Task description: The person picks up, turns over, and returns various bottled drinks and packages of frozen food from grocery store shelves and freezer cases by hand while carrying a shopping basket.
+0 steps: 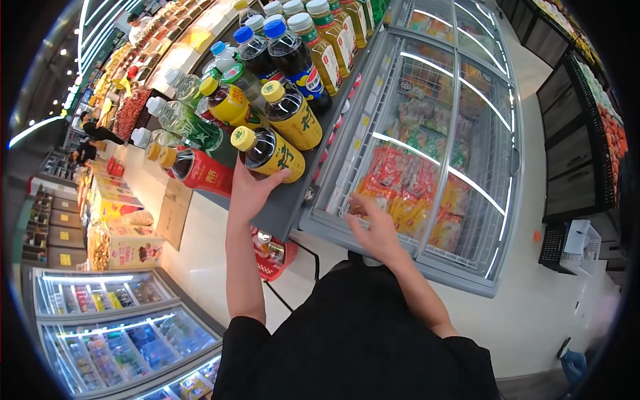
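Observation:
My left hand (pixel 256 188) is wrapped round the lower part of a dark drink bottle (pixel 272 159) with a yellow cap and yellow label, at the near end of a grey shelf (pixel 283 212). Right behind it stands a matching yellow-labelled bottle (pixel 297 123). A red-labelled bottle (pixel 205 170) is just left of my fingers. Over the near corner of a glass-topped chest freezer (pixel 320 217), my right hand (pixel 375 228) has its fingers apart and holds nothing. Bags of packaged food (pixel 403 210) show through the freezer glass.
More bottles, including dark ones with blue caps (pixel 293 53), crowd the shelf further back. A red basket (pixel 273 260) is below the shelf end. Another freezer (pixel 127 333) is at lower left. Produce racks (pixel 580 133) line the right. A person's leg (pixel 573 367) shows at lower right.

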Demonstrator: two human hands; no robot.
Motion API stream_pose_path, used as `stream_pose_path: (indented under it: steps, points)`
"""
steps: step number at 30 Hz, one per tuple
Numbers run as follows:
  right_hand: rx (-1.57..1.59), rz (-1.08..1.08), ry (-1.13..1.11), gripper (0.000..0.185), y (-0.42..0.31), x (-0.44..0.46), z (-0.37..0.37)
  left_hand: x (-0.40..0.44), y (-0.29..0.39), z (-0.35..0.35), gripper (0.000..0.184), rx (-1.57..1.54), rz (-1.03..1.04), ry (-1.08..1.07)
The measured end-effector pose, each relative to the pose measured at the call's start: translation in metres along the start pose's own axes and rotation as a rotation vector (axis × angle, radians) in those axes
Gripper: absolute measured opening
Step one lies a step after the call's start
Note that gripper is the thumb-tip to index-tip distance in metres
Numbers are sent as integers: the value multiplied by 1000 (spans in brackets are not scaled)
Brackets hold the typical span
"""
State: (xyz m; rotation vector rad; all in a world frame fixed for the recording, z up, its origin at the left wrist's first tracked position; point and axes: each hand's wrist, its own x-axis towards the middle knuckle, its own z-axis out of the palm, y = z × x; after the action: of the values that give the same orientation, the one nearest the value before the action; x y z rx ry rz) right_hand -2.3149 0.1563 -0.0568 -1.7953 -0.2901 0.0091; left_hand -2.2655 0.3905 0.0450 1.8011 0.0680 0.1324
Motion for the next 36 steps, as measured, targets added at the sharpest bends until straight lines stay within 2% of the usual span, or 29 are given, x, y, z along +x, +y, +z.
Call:
stream_pose_path:
  steps: [6, 10, 14, 16, 18, 20, 24, 26, 28, 30, 31, 33, 34, 36]
  points:
    - [57, 165, -38, 35, 15, -6, -45, -1, -5, 13, 69, -31, 3, 13]
    - [74, 133, -24, 35, 35, -7, -59, 0, -7, 12, 68, -27, -81, 21]
    - [114, 196, -23, 33, 49, -14, -75, -2, -11, 20, 66, 5, -18, 144]
    - [132, 220, -46, 33, 56, -16, -82, 4, -26, 17, 63, -168, 1, 176]
    - [164, 266, -25, 33, 65, -22, -89, 7, -31, 16, 58, -146, -6, 191]
    - [173, 274, -44, 33, 75, -24, -97, 8, -32, 16, 55, -249, 16, 136]
    - [191, 313, -72, 32, 82, -25, -106, 4, -21, 23, 56, -259, -4, 164]
    - [194, 309, -100, 31, 85, -24, -107, -4, -13, 32, 61, -27, -110, 249]
    - [197, 320, -128, 30, 90, -22, -107, -17, -13, 41, 64, -52, -63, 294]
    - [214, 353, -157, 30, 99, -23, -107, -34, -15, 49, 62, -113, 82, 404]
    - [210, 357, -171, 30, 105, -24, -106, -46, -13, 51, 62, -114, 73, 417]
    - [255, 372, -182, 28, 115, -24, -105, -74, -10, 53, 47, -15, 53, 565]
    - [251, 372, -198, 28, 115, -25, -106, -93, -15, 55, 47, -16, 47, 580]
    - [327, 422, -193, 27, 114, -25, -109, -139, -38, 58, 33, 21, 0, 796]
